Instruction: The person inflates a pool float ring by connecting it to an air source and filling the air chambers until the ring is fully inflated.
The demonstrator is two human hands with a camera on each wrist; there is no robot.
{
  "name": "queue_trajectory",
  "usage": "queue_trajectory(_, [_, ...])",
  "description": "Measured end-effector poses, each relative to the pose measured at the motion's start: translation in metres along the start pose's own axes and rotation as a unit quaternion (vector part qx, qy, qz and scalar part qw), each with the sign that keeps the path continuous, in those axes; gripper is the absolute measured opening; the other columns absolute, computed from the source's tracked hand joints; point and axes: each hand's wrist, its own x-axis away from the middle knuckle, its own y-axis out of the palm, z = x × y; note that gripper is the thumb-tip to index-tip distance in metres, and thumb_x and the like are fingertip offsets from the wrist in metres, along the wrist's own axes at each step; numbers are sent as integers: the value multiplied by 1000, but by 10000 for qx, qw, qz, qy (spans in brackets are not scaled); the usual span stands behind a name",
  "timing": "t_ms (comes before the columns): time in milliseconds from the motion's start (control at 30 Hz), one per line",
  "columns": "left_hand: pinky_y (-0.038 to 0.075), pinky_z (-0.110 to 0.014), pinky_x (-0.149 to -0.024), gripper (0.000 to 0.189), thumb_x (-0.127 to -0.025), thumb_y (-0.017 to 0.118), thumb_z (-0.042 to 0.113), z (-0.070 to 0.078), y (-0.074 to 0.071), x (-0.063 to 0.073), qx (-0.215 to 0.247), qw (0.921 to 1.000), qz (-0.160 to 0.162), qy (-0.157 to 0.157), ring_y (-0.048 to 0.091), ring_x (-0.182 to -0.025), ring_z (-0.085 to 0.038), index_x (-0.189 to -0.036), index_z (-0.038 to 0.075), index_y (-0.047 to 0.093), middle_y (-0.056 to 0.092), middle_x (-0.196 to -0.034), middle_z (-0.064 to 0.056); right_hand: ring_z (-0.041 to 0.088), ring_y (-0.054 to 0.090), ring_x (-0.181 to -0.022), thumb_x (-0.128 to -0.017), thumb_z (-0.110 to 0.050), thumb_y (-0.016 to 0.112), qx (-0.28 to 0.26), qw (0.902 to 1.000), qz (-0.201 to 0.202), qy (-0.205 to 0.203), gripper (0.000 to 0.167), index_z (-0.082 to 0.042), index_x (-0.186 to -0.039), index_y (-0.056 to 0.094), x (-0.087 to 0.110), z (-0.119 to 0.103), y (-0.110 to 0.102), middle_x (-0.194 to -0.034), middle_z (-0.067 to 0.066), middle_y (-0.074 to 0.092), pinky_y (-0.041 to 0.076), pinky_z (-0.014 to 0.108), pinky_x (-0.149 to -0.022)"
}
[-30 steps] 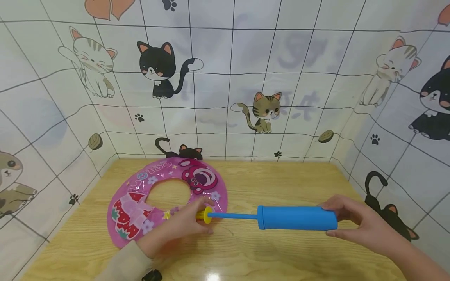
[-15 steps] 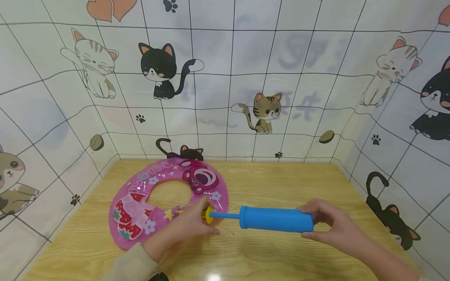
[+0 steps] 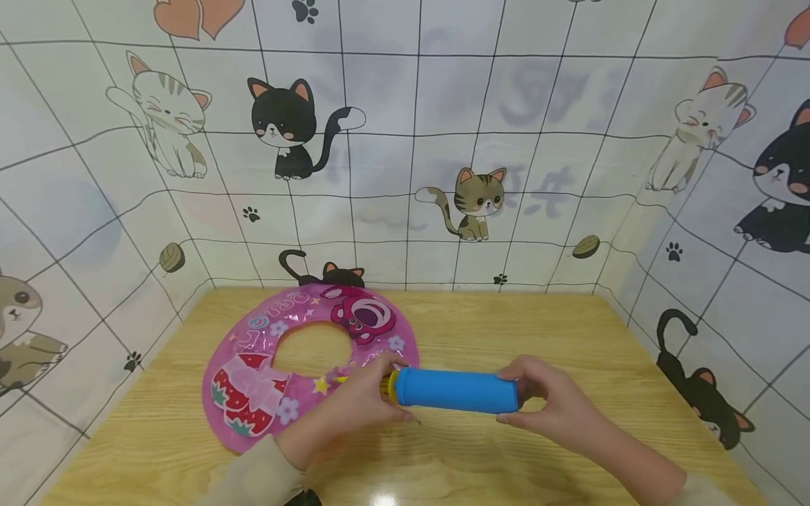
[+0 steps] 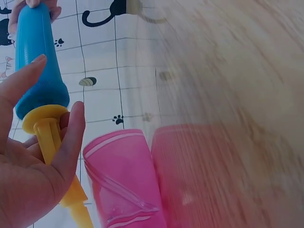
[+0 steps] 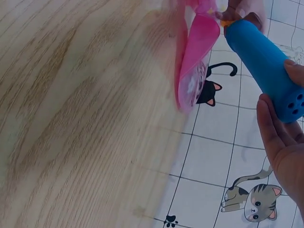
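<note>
A blue hand pump (image 3: pixel 457 391) lies level across the head view, its barrel pushed right up against the yellow collar so that no rod shows. My left hand (image 3: pixel 357 397) grips the yellow nozzle end (image 4: pixel 50 137), whose tip points left over the pink swim ring (image 3: pixel 243 422). Thumb and fingers of my right hand (image 3: pixel 550 400) hold the far end of the barrel, where several small holes (image 5: pixel 295 105) show in the right wrist view. The ring looks inflated, with strawberries and a bear printed on it, and lies flat on the table behind my left hand.
The wooden table (image 3: pixel 506 330) reaches back to a white cloth wall (image 3: pixel 380 169) with a grid and printed cats. Similar cloth walls stand at the left and right sides.
My right hand has moved left, sliding the blue barrel along its rod until the rod disappeared. My left hand and the swim ring have shifted slightly right.
</note>
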Motion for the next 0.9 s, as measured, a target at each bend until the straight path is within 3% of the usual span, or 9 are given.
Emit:
queue_trajectory(200, [52, -46, -85, 62, -77, 85, 23, 1, 1, -3, 196, 9998, -58, 61, 56, -106, -27, -129, 14, 53, 59, -116, -1, 13, 62, -74, -77, -17, 84, 120, 9999, -66, -12, 45, -18, -115, 61, 1, 0, -1, -111, 3, 61, 56, 31, -69])
queue_trajectory(467, [52, -40, -90, 43, -84, 78, 17, -5, -5, -1, 141, 9997, -70, 170, 56, -102, -20, -123, 15, 59, 61, -113, 4, 13, 64, -81, -70, -4, 86, 319, 9965, 40, -771, 55, -15, -118, 62, 14, 10, -31, -115, 2, 61, 56, 27, -69])
queue_trajectory(600, [52, -37, -88, 38, -85, 76, 15, -8, -5, -1, -14, 9998, -1, 212, 56, -97, -18, -119, 13, 59, 61, -106, 6, 11, 62, -89, -67, 3, 86, 322, 9969, 139, -699, 58, -11, -118, 63, 27, 17, -53, -116, -1, 60, 55, 24, -71])
queue_trajectory(900, [52, -32, -86, 33, -86, 76, 14, -19, -15, 7, -294, 9995, -112, 65, 55, -93, -16, -114, 20, 59, 59, -100, 10, 8, 58, -97, -65, 15, 81, 212, 9983, 44, -541, 64, -7, -121, 62, 51, 19, -90, -119, 1, 59, 54, 23, -72])
